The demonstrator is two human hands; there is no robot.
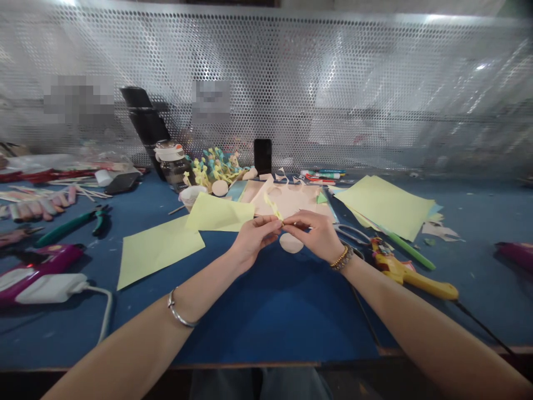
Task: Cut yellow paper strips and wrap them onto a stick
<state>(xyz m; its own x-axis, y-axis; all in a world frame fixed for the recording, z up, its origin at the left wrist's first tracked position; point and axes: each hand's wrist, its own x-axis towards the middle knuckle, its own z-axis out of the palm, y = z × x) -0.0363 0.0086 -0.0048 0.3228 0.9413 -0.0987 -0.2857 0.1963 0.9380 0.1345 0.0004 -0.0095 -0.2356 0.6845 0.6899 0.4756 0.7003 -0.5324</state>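
Our left hand [254, 239] and right hand [312, 236] meet just above the blue work table [266, 311], and between them we pinch a narrow strip of yellow paper [271, 206]. Both hands are closed on it, fingertips and thumbs pressed together, while its free end sticks up and away from us. The strip is held in the air, clear of the table, and our fingers hide how its middle part lies (we cannot tell whether it is folded there or only bent).

Such a strip weighs next to nothing and is soft and thin, so it will kink under a hard squeeze and offers little stiffness to push against. We judge it safest to hold it lightly between the finger pads, close to the part being worked, since the long free end is likely to flop or flutter.

A pale peach paper disc [290, 243] lies just below our hands. Pale yellow paper sheets [156, 253] spread to the left, with more yellow sheets [385, 206] to the right. Steel scissors [348, 233] and a yellow hot glue gun [410, 280] sit near our right wrist, and a clump of curled yellow and teal paper strips [216, 166] stands farther ahead beside a glass jar [172, 172].
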